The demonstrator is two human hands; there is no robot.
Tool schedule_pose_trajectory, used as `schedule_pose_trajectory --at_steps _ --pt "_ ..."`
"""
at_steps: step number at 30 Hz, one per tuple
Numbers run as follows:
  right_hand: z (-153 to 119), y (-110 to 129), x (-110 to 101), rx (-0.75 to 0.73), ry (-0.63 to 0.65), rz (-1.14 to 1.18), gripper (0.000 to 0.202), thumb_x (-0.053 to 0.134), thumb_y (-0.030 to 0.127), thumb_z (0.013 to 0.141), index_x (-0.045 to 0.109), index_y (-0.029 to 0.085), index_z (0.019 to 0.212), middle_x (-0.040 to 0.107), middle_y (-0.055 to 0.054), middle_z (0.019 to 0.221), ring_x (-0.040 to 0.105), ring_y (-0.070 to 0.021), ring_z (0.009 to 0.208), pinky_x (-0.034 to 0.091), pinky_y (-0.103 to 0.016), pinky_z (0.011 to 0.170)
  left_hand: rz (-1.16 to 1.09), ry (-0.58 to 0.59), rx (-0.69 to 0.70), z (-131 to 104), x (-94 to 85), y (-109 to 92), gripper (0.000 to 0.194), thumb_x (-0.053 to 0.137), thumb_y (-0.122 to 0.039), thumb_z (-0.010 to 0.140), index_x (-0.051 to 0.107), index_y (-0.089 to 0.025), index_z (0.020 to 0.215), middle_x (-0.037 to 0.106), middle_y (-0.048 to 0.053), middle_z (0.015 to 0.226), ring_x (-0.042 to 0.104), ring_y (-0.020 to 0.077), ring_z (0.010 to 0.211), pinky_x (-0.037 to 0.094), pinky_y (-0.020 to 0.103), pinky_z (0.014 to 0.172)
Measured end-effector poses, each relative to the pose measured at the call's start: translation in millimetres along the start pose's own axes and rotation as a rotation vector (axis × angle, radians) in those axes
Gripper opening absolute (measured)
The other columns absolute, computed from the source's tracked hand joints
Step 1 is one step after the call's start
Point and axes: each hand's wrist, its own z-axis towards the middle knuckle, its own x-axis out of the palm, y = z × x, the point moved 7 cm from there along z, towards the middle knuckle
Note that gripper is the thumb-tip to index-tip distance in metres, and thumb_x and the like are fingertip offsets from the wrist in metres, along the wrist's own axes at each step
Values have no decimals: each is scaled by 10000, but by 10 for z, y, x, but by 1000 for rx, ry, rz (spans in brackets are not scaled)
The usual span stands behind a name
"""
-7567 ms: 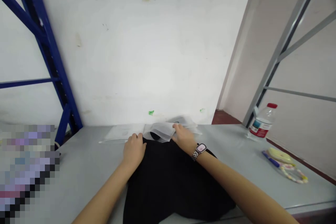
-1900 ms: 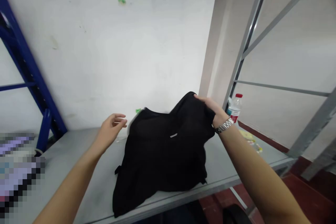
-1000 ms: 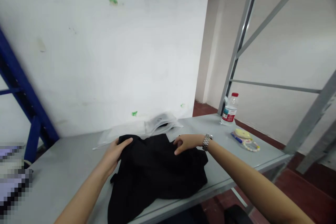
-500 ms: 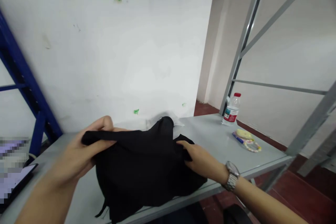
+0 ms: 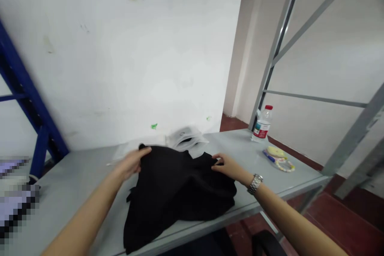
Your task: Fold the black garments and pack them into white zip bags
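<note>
Left grip (image 5: 132,163) and right grip (image 5: 229,166), two bare hands in all, each pinch the top edge of one black garment (image 5: 171,188) narrowly between thumb and fingers, the left at its far left corner and the right on its right side. One metal-banded watch (image 5: 255,184) circles the right wrist.

Plain, dark and matte, the garment lies spread and rumpled on the grey worktop (image 5: 237,146), its upper left corner lifted by the hand. Soft folds run across its right half, a small tab (image 5: 130,195) sticks out at the left side, and the lower left corner reaches the near edge.

Behind it are one clear packet (image 5: 187,136) with something dark inside (too hidden to name) and one flat whitish packet (image 5: 141,145); the garment and the left hand partly cover the whitish one. Over to the right stand one red-capped bottle (image 5: 262,127) and, nearer, a cluster of three small things: a yellow piece (image 5: 276,152), a blue stick-like item (image 5: 269,156) and a beaded loop (image 5: 287,171). A white wall (image 5: 180,56) closes off the back, between a blue frame (image 5: 22,84) and a grey one.
</note>
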Motion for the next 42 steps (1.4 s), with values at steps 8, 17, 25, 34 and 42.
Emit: schedule_pose_trajectory --at_steps 8,17,25,34,42 --pt "-11 119 -163 -188 -172 262 390 533 436 802 542 228 1131 632 -28 918 605 -199 834 479 -338 760 78 -103 31 70 -153 360 465 640 -406 719 523 -187 1112 700 97 981 680 226 875 542 301 695" --pt "-15 -141 48 37 -67 331 482 563 416 774 481 187 1190 654 -33 842 628 -204 780 500 -350 724 234 -67 -76 -361 -114 445 918 630 -513 711 153 -195 1427 676 137 1075 676 270 917 528 369 814" --pt "106 -205 -158 -60 -211 35 264 458 312 816 588 218 1025 654 -49 904 613 -226 837 474 -368 763 848 47 183 -449 -162 455 614 492 -324 766 366 -205 1355 584 154 1225 578 324 1092 453 426 896" --pt "26 538 92 -490 -324 -410 362 392 166 857 508 167 1199 565 -125 1098 522 -236 1039 405 -405 934 1324 61 559 -288 572 225 600 430 -527 826 394 -260 1362 309 120 1474 223 353 1355 210 559 1046" --pt "494 786 969 -679 156 -689 270 432 140 848 655 179 994 688 -59 946 629 -174 869 474 -264 784 1264 358 424 134 734 722 877 392 -734 729 179 -260 1436 140 84 1520 36 345 1386 42 617 1063"
